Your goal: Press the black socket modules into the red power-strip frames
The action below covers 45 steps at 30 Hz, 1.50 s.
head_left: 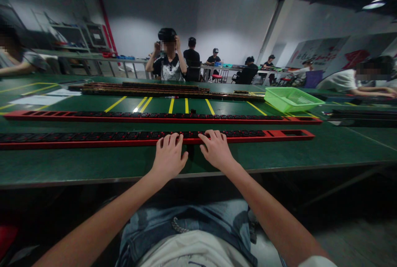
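A long red strip [279,135] filled with black sockets lies across the green table [93,165], near its front edge. My left hand [169,156] rests on the strip's near side, fingers stretched over the sockets. Just to its right, my right hand [216,149] lies the same way, fingertips on the black sockets. Neither hand holds anything. A second red strip [161,117] lies parallel behind the first.
Darker strips [161,89] lie further back. A green plastic basket [291,99] stands at the right. Yellow lines mark the table. A person [169,58] sits opposite, hands raised to the head. Other people sit at the left, at the right and at far tables.
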{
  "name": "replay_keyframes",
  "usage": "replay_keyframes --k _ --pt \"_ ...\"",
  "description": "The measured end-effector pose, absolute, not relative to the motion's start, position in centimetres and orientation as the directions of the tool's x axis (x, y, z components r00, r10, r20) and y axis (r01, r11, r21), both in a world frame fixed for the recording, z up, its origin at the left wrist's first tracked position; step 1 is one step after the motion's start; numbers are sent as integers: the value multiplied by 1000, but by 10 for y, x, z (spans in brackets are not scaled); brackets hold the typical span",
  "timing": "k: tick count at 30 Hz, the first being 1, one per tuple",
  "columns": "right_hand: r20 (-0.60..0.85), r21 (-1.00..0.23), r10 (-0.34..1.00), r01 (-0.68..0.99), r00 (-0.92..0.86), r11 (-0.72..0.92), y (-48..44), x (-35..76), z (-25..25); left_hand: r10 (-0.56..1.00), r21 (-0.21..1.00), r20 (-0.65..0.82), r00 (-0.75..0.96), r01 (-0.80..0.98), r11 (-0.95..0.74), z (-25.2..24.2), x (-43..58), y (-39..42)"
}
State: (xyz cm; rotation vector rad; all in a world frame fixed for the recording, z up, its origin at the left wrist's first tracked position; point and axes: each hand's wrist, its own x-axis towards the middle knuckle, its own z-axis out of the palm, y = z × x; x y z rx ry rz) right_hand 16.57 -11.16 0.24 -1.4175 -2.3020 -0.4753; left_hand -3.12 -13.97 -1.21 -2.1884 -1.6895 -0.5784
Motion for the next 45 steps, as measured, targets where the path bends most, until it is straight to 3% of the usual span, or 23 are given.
replay_keyframes --k 45 --pt "493 83 751 883 -439 461 -110 167 2 836 -9 492 244 961 -276 -10 -31 -141"
